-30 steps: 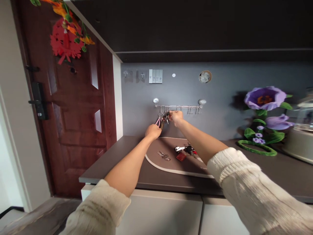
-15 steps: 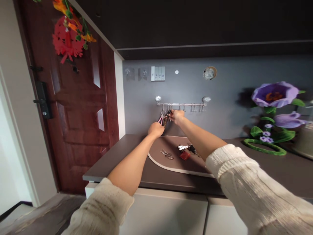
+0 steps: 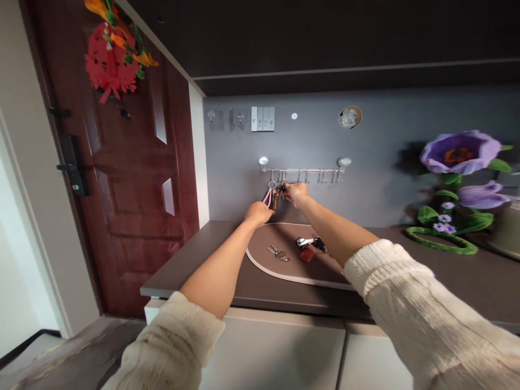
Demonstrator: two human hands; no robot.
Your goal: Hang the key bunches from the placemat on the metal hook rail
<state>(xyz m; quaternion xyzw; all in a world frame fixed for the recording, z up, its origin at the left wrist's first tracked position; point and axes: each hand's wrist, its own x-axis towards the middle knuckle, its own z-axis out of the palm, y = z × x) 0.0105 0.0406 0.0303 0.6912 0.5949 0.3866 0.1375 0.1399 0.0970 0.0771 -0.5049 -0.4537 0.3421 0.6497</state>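
A clear rail with several small hooks is fixed to the grey wall. A key ring with a pink strap hangs at its left end, and my left hand is closed on the strap's lower part. Beside it dangles a brown fob. My right hand pinches a bunch of keys, its ring up at a hook; whether the ring is over the hook I cannot tell. Below, loose keys and another bunch with a red fob lie on a brown mat.
The mat lies on a dark countertop under an overhanging cabinet. Purple fabric flowers stand at the right, a red-brown door at the left. White switches sit above the rail.
My right hand has brought the ring of its keys up closer to the hooks. My left hand stays on the pink strap. The view has shifted slightly.
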